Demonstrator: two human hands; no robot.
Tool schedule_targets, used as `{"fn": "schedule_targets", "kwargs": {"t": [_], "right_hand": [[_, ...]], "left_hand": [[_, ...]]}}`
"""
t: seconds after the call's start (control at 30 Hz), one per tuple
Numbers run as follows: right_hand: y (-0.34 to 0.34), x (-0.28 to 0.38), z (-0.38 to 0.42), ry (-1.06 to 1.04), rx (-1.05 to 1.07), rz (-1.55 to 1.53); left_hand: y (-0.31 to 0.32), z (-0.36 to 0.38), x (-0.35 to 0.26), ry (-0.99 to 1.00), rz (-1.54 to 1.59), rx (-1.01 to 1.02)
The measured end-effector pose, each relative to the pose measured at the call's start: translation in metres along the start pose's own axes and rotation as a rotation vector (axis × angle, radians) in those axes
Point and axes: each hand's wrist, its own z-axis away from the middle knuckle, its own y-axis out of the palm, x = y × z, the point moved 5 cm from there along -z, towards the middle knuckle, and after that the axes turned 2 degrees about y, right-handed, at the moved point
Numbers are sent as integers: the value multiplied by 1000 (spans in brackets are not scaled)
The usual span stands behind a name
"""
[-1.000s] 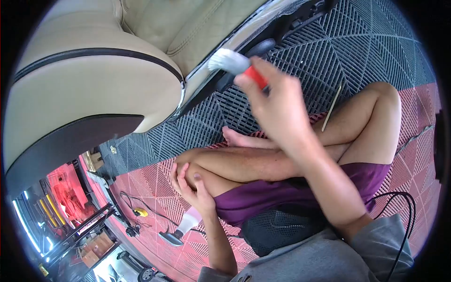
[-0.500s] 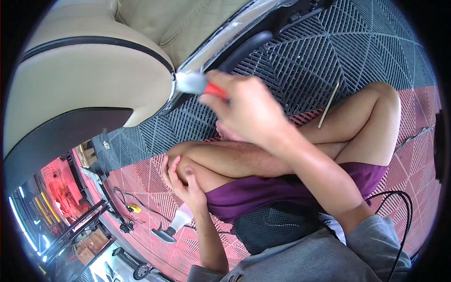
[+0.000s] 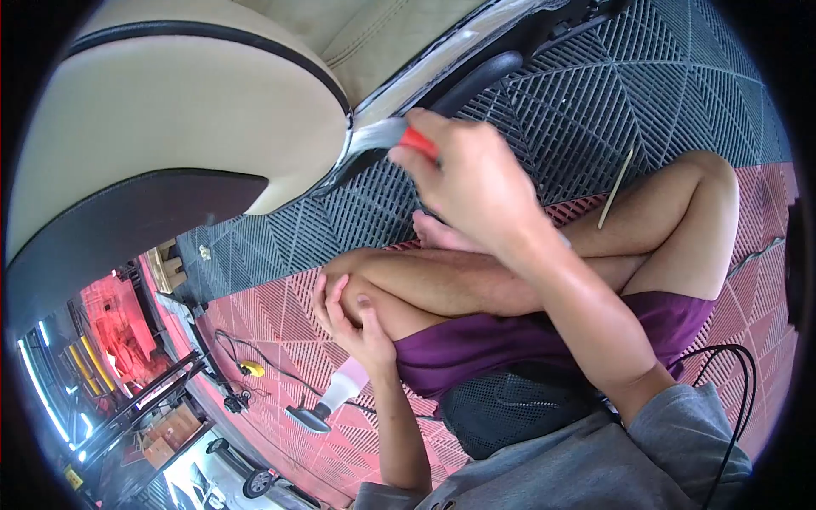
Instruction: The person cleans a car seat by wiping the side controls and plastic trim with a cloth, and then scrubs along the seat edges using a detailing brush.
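My right hand (image 3: 480, 170) is closed round the red handle of a brush (image 3: 418, 142). The brush's pale bristles (image 3: 378, 134) touch the edge of a cream leather car seat (image 3: 195, 119), where the padding meets a trim strip (image 3: 450, 51) smeared with white. My left hand (image 3: 361, 327) rests on my bent knee, fingers spread and holding nothing. Beside that wrist, a bottle with a black top (image 3: 340, 391) lies on the floor mat.
Grey and red grid tiles (image 3: 544, 136) cover the floor. A thin pale stick (image 3: 615, 189) lies beyond my crossed legs. Black cables (image 3: 739, 374) run at the right. Lower left are a yellow object (image 3: 252, 368), cardboard boxes (image 3: 174, 433) and a car (image 3: 246, 476).
The view has shifted slightly, so most things sit further right. My right hand keeps the brush at the seat's edge, and my left hand stays on the knee.
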Motion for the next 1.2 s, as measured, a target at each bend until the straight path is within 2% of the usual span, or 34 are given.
{"fn": "schedule_targets", "kwargs": {"t": [0.07, 0.1, 0.13, 0.23, 0.27, 0.33, 0.4, 0.43, 0.53, 0.6, 0.67, 0.73, 0.83, 0.87, 0.9, 0.93, 1.0, 1.1, 1.13, 1.17, 1.2], "right_hand": [[32, 5, 7, -16, 17, 50], [47, 5, 8, 28, 117, 66], [51, 5, 10, -4, 68, 81], [1, 3, -4, 66, 113, 24], [-11, 1, -6, 3, 54, 23], [1, 9, -5, 73, 123, 62], [44, 26, -2, 55, 305, 139], [68, 31, 1, -61, 319, 64], [57, 41, 0, 53, 265, -43], [16, 17, 1, 104, 143, 84], [-53, -10, 0, 156, -92, 22], [-117, -25, -2, 30, -437, 90], [-96, -33, 11, 156, -525, -117], [-63, -34, 19, 178, -401, -195], [-31, -19, 21, -62, -295, 33], [13, -18, 27, 73, -107, -51], [21, -14, 30, 94, -94, -120], [-77, -42, 10, 77, -368, -253], [-116, -46, 10, 25, -605, -304], [-152, -49, 8, 20, -753, -319], [-180, -66, 7, 121, -803, -397]], "left_hand": [[2, -1, -3, -8, -4, 11], [2, 0, 1, -4, -3, 12], [2, 2, 3, 1, 19, 14], [-2, 6, 9, 17, 65, 15], [-3, 7, 9, 0, 44, 18], [1, 2, 2, -17, 17, 13], [2, -5, 1, -19, 27, 15], [2, -5, 3, -18, 40, 23], [-2, 2, 12, 0, 82, 43], [-6, 9, 16, -2, 126, 24], [-5, 12, 16, -39, 122, 11], [-3, 8, 9, -64, 95, 16], [0, -1, 7, 33, -7, 39], [4, -5, 6, 77, -21, 38], [5, -8, 6, 102, -15, 55], [5, -5, 5, 70, 13, 44], [3, -4, 1, 31, 73, 58], [0, 3, 14, 57, 111, 25], [-2, 7, 10, 22, 109, 19], [-3, 9, 10, -16, 104, 6], [-3, 7, 8, -11, 89, 18]]}}
